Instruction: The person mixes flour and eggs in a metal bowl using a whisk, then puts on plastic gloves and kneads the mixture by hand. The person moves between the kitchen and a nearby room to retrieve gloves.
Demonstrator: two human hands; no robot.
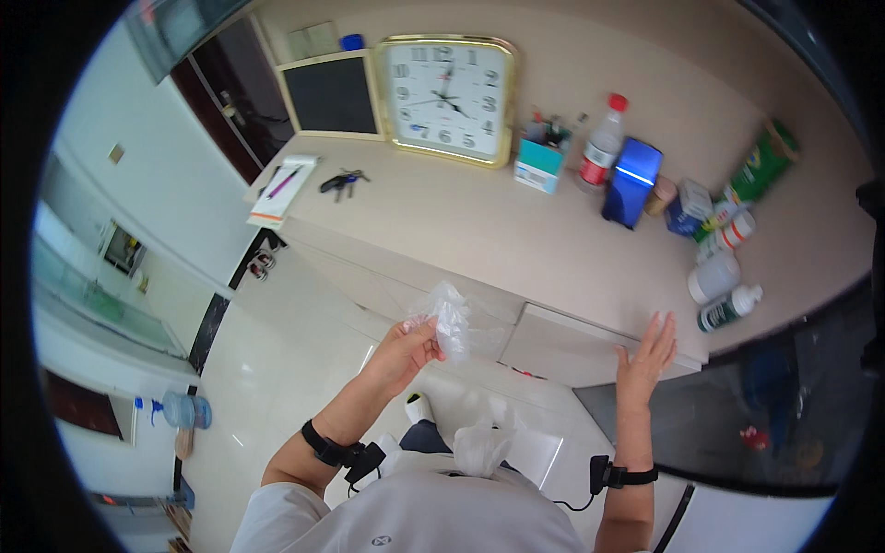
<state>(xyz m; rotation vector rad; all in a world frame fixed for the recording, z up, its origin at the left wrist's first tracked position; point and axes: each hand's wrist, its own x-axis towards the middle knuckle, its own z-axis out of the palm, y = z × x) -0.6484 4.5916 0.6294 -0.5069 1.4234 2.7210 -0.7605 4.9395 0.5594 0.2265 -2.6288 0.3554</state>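
My left hand (pixel 408 351) pinches a crumpled clear plastic bag (pixel 451 325) in front of the cabinet. My right hand (pixel 648 352), its fingers spread, is at the front edge of the countertop (pixel 553 256), near a dark green bottle with a white cap (pixel 729 308); whether it touches the edge I cannot tell. Another whitish plastic bag (pixel 478 448) lies against or hangs before my body at the waist. On the counter stand a gold-framed clock (pixel 448 100), a plastic bottle with a red cap (pixel 601 144) and a shiny blue box (pixel 632 182).
Keys (pixel 344 182) and a notepad with a purple pen (pixel 283 188) lie at the counter's left end. A teal and white box of pens (pixel 539 162) stands beside the clock. Several bottles and a green packet (pixel 760 164) line the right end. A water jug (pixel 187 410) stands on the floor.
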